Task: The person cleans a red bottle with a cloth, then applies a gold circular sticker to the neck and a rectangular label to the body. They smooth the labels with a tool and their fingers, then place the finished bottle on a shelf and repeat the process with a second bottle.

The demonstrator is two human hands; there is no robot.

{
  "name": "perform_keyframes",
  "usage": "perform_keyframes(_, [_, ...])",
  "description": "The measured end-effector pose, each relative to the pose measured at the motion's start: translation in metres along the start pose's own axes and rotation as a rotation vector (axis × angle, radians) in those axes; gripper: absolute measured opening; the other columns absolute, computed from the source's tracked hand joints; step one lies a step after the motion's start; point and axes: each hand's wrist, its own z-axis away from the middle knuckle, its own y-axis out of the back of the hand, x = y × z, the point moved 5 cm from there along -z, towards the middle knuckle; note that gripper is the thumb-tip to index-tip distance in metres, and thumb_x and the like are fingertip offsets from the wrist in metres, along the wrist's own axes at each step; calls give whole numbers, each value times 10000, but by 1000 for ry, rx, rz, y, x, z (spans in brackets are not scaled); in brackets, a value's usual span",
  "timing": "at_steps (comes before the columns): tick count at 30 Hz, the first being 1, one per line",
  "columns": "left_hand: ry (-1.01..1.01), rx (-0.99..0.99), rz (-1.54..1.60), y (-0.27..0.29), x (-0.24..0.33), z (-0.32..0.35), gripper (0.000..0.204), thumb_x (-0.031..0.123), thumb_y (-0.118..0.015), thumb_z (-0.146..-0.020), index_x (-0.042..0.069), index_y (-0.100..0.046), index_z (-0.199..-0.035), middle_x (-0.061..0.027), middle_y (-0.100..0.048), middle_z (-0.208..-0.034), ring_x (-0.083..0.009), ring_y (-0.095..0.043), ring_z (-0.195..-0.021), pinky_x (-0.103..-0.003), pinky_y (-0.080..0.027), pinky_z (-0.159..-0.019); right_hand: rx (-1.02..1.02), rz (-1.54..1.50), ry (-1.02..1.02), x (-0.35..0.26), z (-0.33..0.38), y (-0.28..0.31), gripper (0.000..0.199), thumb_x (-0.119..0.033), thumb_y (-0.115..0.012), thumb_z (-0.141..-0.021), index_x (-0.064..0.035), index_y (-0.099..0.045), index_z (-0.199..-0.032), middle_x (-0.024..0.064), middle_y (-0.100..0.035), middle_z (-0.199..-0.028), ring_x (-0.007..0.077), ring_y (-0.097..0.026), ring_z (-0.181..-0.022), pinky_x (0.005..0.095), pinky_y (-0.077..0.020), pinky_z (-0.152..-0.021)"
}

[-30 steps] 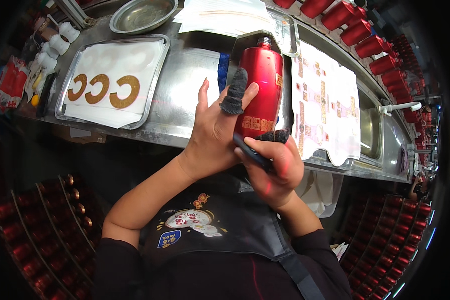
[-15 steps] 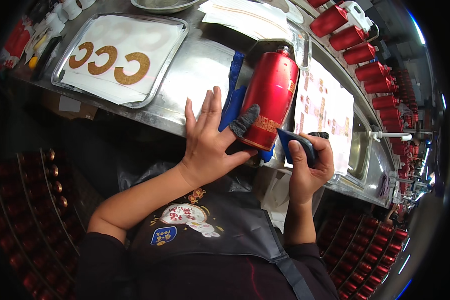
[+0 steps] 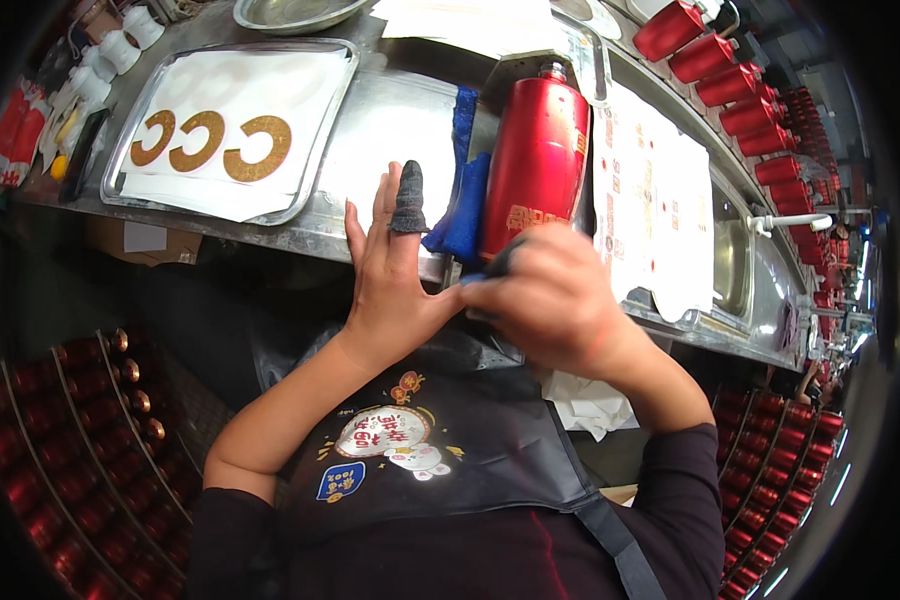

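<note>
**Red bottle on its side at the bench edge**

We see the bottle (image 3: 537,165) lying lengthwise on the steel bench (image 3: 390,140), neck pointing away from us, base toward our hands, a blue cloth (image 3: 462,190) tucked along its left flank.

Handling, as we judge it: a lacquered metal body, rigid, smooth and probably slick. It looks weighty for its size, and on its side it could roll. The best hold would be around the mid-body with the whole palm, or at the base with the neck steadied.

Hands: our left hand (image 3: 390,275) is spread flat, fingers apart, a dark sleeve on the middle finger, holding nothing. Our right hand (image 3: 550,300) is curled closed around a small dark object just below the bottle's base. What that object is we cannot make out, since the fingers hide most of it. The two hands meet at the left thumb.

Containers: a tray (image 3: 325,150) to the left holds white sheets with gold curved shapes. A round metal bowl (image 3: 260,15) sits at the far edge, its contents unclear. More red bottles (image 3: 705,50) line up at the upper right.
</note>
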Motion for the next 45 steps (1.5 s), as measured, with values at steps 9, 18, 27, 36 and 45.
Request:
perform_keyframes(9, [-180,-116,26,-10,24,-15,1074,290,-890,-679,48,-308,-1548,-245,-190,-1638,-449,-220,-1502,-693,-73,-1147,395,-40,-511,15,59,27,380,44,-820,-645,-80,-737,-994,85,-663,-866,249,-616,-705,351,-487,-624])
perform_keyframes(18, [-273,-79,22,-30,45,-32,1019,282,-868,-694,50,-343,-1536,-276,-195,-1624,-461,-231,-1495,-712,-86,-1135,357,-159,-495,8,69,24,329,44,-847,-674,-43,-727,-968,125,-707,-922,241,-668,-795,345,-523,-694])
perform_keyframes(27, [-314,-188,-104,-28,41,-41,992,350,-894,-686,15,-401,-1479,-269,-411,-1512,-409,-399,-1420,-685,-155,-1145,632,-330,-769,156,20,32,167,-111,-773,-871,-25,-655,-952,28,-631,-820,72,-549,-740,238,-479,-672])
perform_keyframes(36, [-294,-200,12,-14,31,-39,1216,372,-906,-690,-56,-168,-1556,-213,-442,-1514,-373,-444,-1383,-555,-101,-1213,425,-284,-509,78,31,27,198,28,-784,-772,-62,-707,-930,79,-700,-826,165,-656,-727,273,-511,-687])
perform_keyframes(45, [-194,-355,29,-34,7,-42,1089,387,-838,-766,-23,-209,-1555,-224,-322,-1595,-371,-382,-1442,-585,-20,-1211,286,-177,-163,40,49,19,212,-29,-737,-741,-103,-703,-937,88,-660,-827,267,-633,-696,354,-513,-605])
